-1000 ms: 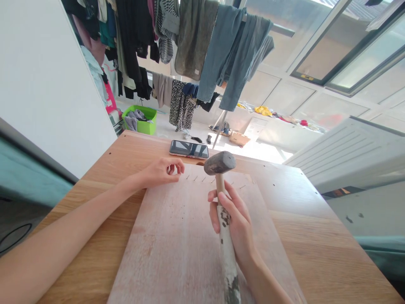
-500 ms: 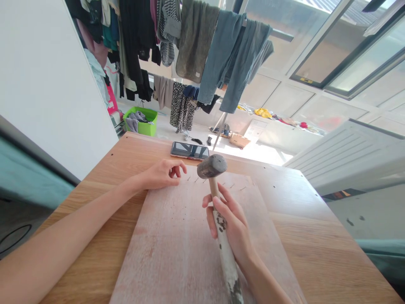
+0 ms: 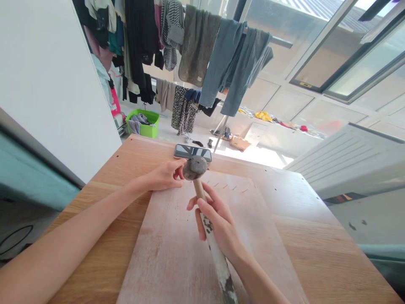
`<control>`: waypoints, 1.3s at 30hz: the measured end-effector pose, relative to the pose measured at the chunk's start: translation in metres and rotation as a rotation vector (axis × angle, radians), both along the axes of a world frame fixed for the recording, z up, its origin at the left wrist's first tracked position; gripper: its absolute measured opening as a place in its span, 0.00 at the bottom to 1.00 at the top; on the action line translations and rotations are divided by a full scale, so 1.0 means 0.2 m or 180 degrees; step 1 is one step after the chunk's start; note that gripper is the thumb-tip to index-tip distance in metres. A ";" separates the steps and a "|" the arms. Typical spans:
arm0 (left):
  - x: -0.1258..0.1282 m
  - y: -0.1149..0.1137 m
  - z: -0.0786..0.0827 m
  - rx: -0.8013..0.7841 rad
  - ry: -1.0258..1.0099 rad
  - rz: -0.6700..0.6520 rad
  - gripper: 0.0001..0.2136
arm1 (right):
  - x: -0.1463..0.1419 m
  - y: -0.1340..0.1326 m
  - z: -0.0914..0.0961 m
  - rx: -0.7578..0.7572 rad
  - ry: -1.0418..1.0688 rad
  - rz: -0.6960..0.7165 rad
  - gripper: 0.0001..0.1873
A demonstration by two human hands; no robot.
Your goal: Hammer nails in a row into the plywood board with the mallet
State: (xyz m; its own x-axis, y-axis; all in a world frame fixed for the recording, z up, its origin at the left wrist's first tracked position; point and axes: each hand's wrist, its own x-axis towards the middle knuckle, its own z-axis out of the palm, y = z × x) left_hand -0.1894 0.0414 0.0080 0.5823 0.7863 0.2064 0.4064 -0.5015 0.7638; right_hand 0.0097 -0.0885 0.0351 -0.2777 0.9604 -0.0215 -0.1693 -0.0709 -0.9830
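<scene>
My right hand (image 3: 218, 219) grips a rubber mallet (image 3: 195, 168) by its pale, paint-worn handle, with the dark head raised toward the far edge of a thin wooden board (image 3: 177, 253). At that edge my left hand (image 3: 166, 175) rests on the board's far left corner, fingers curled together. The mallet head partly covers those fingertips, so whatever they may pinch cannot be seen. A row of several thin nails (image 3: 234, 188) stands tilted in the board to the right of the mallet head.
The board lies on a wood-grain table (image 3: 316, 236). Beyond it, near the table's far edge, is a phone (image 3: 186, 150). Past the table are a green basket (image 3: 148, 131) with cloth in it and hanging clothes (image 3: 234, 63). A white cabinet panel (image 3: 53, 76) stands at the left.
My right hand has moved the mallet left, so its head now overlaps my left fingertips in view. The left hand stays at the board's far corner. The view has shifted slightly.
</scene>
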 end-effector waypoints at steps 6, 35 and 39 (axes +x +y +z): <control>0.00 0.00 0.01 -0.0037 -0.0092 -0.0140 0.12 | 0.00 0.02 -0.08 -0.0025 -0.0087 0.0075 0.22; -0.03 0.00 0.06 -0.0607 -0.0275 0.0073 0.17 | 0.37 -0.34 0.08 -0.0714 0.0246 -0.2105 0.27; -0.05 0.01 0.09 -0.0850 -0.0532 -0.0150 0.15 | 0.44 -0.41 -0.04 -0.1322 0.0075 -0.2056 0.27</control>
State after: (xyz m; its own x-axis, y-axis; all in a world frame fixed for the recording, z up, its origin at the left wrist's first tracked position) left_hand -0.1996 0.0433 0.0253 0.5948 0.7986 0.0921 0.2453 -0.2894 0.9252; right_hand 0.0986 -0.1695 0.0263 0.3310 0.8466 -0.4169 -0.3231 -0.3134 -0.8930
